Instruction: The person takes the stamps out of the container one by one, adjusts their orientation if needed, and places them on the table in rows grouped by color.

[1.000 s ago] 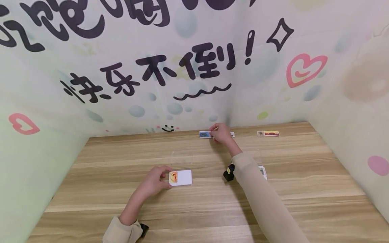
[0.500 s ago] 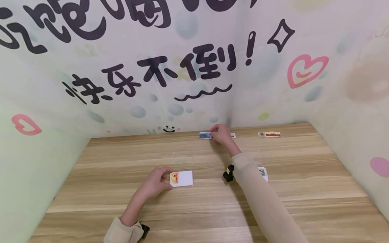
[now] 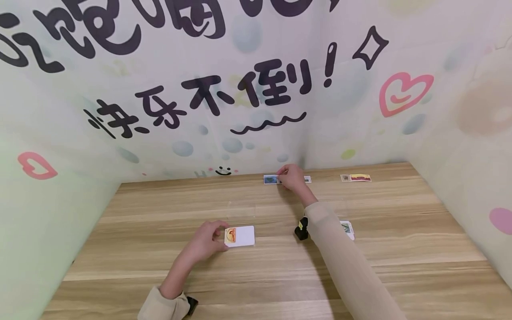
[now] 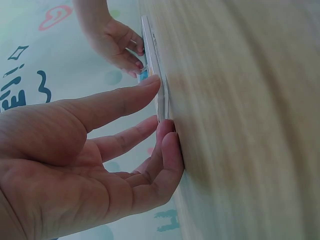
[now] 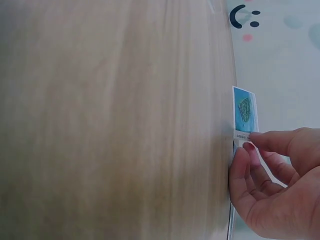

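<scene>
My left hand (image 3: 206, 241) holds the left end of a small stack of cards (image 3: 244, 236), thumb on one long edge and fingers at the other. The top card is white with an orange picture at its left end. At the table's back edge, my right hand (image 3: 293, 178) pinches a blue picture card (image 3: 270, 179) between thumb and fingertips. In the right wrist view, this card (image 5: 244, 112) shows a green shape on blue with small print at its end. A pale card end (image 3: 307, 179) sticks out to the right of that hand, which hides the middle.
Two joined picture cards (image 3: 356, 178) lie farther right along the back edge. Another card stack (image 3: 347, 229) is partly hidden behind my right sleeve. A clear plastic piece (image 3: 241, 209) lies beyond the left stack. A printed cloth wall (image 3: 256, 142) stands behind the wooden table (image 3: 160, 266).
The head view has shifted very slightly. Both hands keep their places at the cards.
</scene>
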{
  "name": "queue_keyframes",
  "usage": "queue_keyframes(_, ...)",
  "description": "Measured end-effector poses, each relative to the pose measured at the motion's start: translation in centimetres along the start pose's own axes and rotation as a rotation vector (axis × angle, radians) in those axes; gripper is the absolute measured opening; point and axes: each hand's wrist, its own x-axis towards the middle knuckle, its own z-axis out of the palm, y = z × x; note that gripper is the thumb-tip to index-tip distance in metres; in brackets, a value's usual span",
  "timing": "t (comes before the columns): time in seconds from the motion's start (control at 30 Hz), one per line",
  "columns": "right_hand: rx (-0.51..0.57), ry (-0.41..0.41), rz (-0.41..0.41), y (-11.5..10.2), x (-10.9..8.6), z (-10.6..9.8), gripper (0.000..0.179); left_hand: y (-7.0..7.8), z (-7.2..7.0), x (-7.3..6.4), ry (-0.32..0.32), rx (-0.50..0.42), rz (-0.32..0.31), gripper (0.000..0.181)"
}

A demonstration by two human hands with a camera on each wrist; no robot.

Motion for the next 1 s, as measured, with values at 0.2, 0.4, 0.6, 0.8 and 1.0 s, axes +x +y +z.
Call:
queue_keyframes(0.2,-0.007,0.005,0.004,0.11,0.08,0.08,0.012,-0.17,0.02,0.10,-0.005,0.005,0.000,0.047)
queue_keyframes(0.4,-0.019,0.005,0.001,0.27,0.26,0.10,0.012,-0.16,-0.01,0.11,-0.005,0.004,0.008,0.047)
queue_keyframes(0.6,-0.042,0.001,-0.004,0.34,0.34,0.11,0.012,-0.12,-0.01,0.06,-0.007,0.005,0.007,0.047)
queue_keyframes(0.8,-0.069,0.003,0.005,0.43,0.47,0.21,0.011,-0.11,0.02,0.03,-0.003,0.003,0.010,0.047)
queue_keyframes(1.0,-0.076,0.009,0.007,0.58,0.54,0.33,0.011,-0.26,0.09,0.05,0.002,0.000,0.001,0.047)
